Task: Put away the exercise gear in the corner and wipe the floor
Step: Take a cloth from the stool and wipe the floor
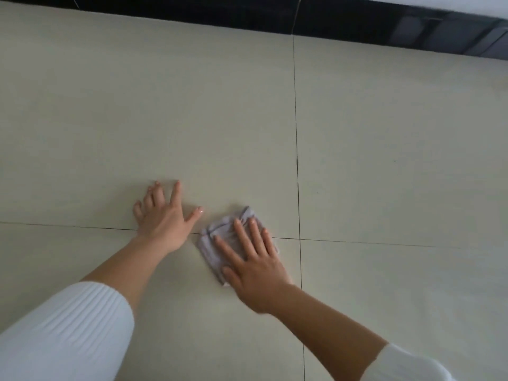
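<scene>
- Right hand (254,266): laid flat, fingers spread, palm pressing on a folded grey cloth (213,244); nothing is clasped.
- Cloth: lies on the floor (192,119), over a horizontal grout line (68,226), just left of where it crosses the vertical one.
- Left hand (162,215): spread wide and planted bare on the tile, just beside the cloth but apart from it; holds nothing.
- Both forearms are bare, with white ribbed sleeves (68,331) pushed up.
- Surface: large pale cream tiles with thin dark joints.
- Far edge: a dark skirting band (357,23) runs along the floor's edge; detail there is blurred.
</scene>
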### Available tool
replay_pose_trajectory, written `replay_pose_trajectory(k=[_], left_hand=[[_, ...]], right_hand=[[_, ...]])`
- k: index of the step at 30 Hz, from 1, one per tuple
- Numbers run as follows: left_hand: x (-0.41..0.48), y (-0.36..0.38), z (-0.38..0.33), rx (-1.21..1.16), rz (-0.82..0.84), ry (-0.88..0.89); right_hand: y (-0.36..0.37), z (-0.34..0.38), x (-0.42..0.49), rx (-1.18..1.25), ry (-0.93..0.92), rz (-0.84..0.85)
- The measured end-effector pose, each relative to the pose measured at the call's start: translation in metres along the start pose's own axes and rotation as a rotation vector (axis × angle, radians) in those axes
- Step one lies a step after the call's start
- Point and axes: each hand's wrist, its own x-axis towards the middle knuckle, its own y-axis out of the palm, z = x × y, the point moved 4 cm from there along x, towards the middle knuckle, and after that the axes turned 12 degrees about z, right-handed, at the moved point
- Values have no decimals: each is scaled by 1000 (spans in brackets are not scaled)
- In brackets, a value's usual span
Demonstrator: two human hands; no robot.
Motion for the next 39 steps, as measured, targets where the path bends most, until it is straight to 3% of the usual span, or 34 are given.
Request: replay_pose_trajectory(k=[5,7,12,19,22,28,33,39], left_hand=[[6,-7,-4,-108,-77,9],[14,-7,-2,-134,-47,8],[44,-19,26,-180,8,-44],[77,-28,47,-163,161,-81],[78,-28,46,-156,248,-83],[82,-30,43,-135,372,-79],[81,-38,46,-165,385,-57],[77,-47,48,-173,419,-25]], right_hand=[[9,10,-12,-152,-293,37],[-4,-21,0,-118,-184,47],[-53,-126,29,72,323,25],[-100,-157,108,274,601,21],[-102,-139,128,269,591,40],[-76,-26,115,185,345,139],[-42,51,97,224,413,252],[-59,66,91,315,509,324]])
